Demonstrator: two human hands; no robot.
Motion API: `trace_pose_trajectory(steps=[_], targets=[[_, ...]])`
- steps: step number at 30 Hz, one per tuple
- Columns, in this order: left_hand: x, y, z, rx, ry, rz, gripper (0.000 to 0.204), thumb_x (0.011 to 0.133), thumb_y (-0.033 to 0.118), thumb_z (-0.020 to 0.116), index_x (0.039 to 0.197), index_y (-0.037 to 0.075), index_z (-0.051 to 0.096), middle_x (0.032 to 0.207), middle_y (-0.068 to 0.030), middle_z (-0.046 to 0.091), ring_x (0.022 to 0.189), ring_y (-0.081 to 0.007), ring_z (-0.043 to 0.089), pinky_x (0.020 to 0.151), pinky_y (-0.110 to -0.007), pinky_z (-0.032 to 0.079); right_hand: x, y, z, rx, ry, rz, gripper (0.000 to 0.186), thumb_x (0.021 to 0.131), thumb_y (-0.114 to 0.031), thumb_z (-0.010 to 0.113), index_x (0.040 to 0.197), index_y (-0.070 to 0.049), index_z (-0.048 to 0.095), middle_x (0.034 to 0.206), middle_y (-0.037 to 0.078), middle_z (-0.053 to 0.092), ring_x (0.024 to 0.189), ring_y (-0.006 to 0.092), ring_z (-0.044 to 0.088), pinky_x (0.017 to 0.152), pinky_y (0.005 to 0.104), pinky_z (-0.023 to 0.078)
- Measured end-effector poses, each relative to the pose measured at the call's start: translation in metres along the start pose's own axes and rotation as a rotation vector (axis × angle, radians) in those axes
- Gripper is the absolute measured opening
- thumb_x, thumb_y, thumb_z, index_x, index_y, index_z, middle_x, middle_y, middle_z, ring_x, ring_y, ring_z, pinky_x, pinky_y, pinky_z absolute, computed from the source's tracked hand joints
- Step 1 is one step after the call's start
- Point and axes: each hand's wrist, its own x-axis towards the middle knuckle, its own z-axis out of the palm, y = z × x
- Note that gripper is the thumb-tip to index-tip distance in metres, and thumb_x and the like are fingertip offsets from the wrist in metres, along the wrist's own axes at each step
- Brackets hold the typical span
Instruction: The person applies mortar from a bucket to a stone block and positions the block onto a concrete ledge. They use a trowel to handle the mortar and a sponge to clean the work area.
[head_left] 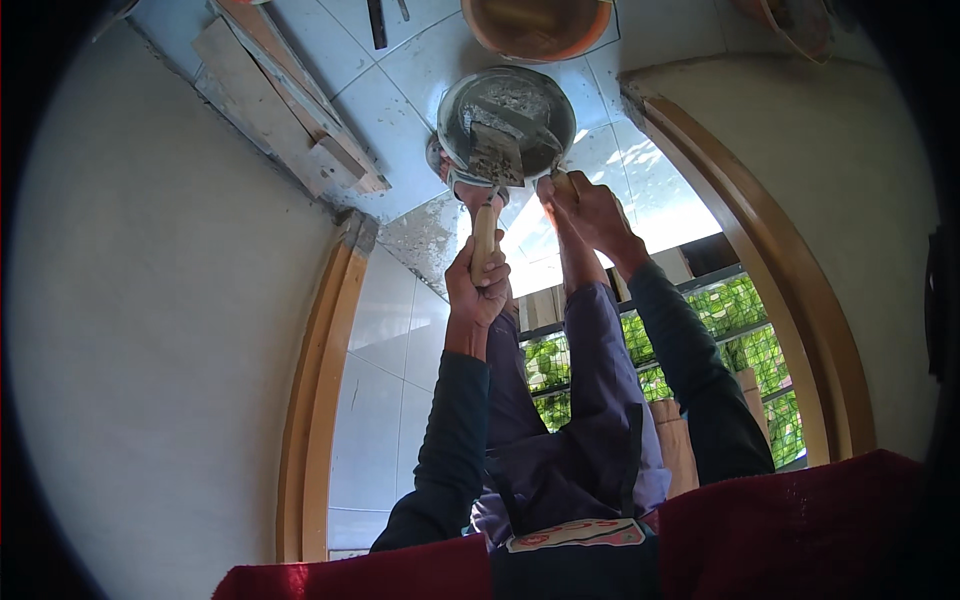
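A round bowl (446, 112) of wet grey mortar (512, 95) sits on the tiled floor in front of me, by my feet. My left hand (480, 275) is wrapped round the wooden handle of a flat, square-bladed trowel (497, 157). Its mortar-smeared blade lies over the near part of the bowl. At the bowl's near right edge, my right hand (598, 215) is closed on a second wooden-handled tool, seemingly a trowel (564, 187). A narrow blade reaches into the bowl from that side, though the join to the handle is hard to make out.
An orange bucket (535, 48) stands just beyond the bowl. Wooden boards (265, 95) lie along the left wall. Wooden door frames (318, 400) rise on both sides. A dark bar-like tool (377, 24) lies at the far edge, and another orange container (795, 25) is far right.
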Motion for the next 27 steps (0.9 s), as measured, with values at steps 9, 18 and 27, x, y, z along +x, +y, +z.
trace_pose_trajectory(steps=[9,18,27], targets=[[0.017,-0.027,0.004,0.016,-0.005,0.054,0.047,0.107,0.039,0.045,0.132,0.000,0.048,0.071,-0.0012,0.047,0.051,-0.0062,0.041,0.039,-0.020,0.028,-0.029,0.032,0.022,-0.353,0.103,-0.326,0.030,0.100,-0.034,0.061,0.110,-0.005,0.058,0.081,0.024,0.069,0.077,0.0423,0.070,0.063,0.0475,0.054],[0.026,-0.016,0.008,0.016,0.035,0.139,0.048,0.106,0.042,0.045,0.129,0.000,0.052,0.071,-0.0008,0.046,0.050,-0.0062,0.039,0.039,-0.020,0.025,-0.074,-0.023,0.007,0.111,0.051,-0.102,0.034,0.101,-0.034,0.059,0.111,-0.002,0.057,0.079,0.024,0.068,0.075,0.0426,0.070,0.061,0.0490,0.052],[0.011,-0.025,-0.005,0.078,0.033,0.096,0.050,0.106,0.044,0.045,0.131,0.001,0.049,0.071,-0.0001,0.046,0.051,-0.0059,0.040,0.039,-0.019,0.027,-0.004,0.020,0.019,-0.062,0.071,-0.012,0.043,0.098,-0.038,0.061,0.124,-0.005,0.055,0.076,0.027,0.067,0.072,0.0465,0.069,0.060,0.0520,0.055]])
